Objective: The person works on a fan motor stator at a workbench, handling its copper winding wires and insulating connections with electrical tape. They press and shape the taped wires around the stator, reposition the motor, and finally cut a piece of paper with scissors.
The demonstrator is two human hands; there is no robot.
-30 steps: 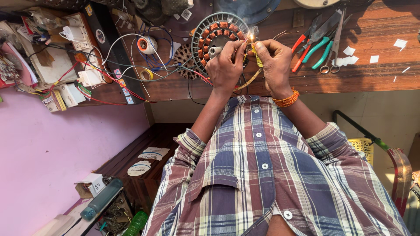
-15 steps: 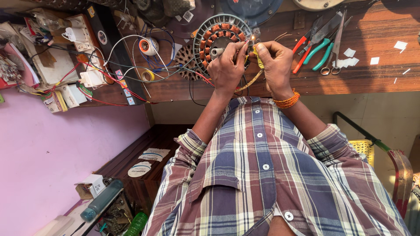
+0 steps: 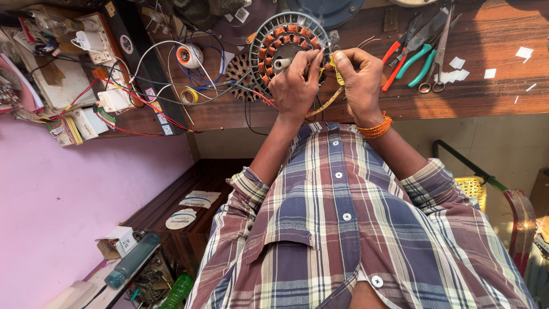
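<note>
**Hands at the stator, top centre of frame**

Both hands sit at the right rim of the round stator [image 3: 286,43]: grey metal ring, copper coils radially wound. Left hand [image 3: 294,86] curled, fingertips pinching thin wire. Right hand [image 3: 360,77] closed around yellow sleeving [image 3: 337,71], orange thread band at the wrist. Stator lies flat on the brown wooden bench [image 3: 492,94]. Pliers [image 3: 420,54] and scissors [image 3: 437,57] upper right, well apart.

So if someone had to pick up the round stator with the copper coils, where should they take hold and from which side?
Probably by the grey slotted outer ring of the stator, coming from its open left edge. It lies flat on the wooden bench, the copper windings sit inside the ring and look delicate, and the left hand and right hand already crowd its near right side.
</note>
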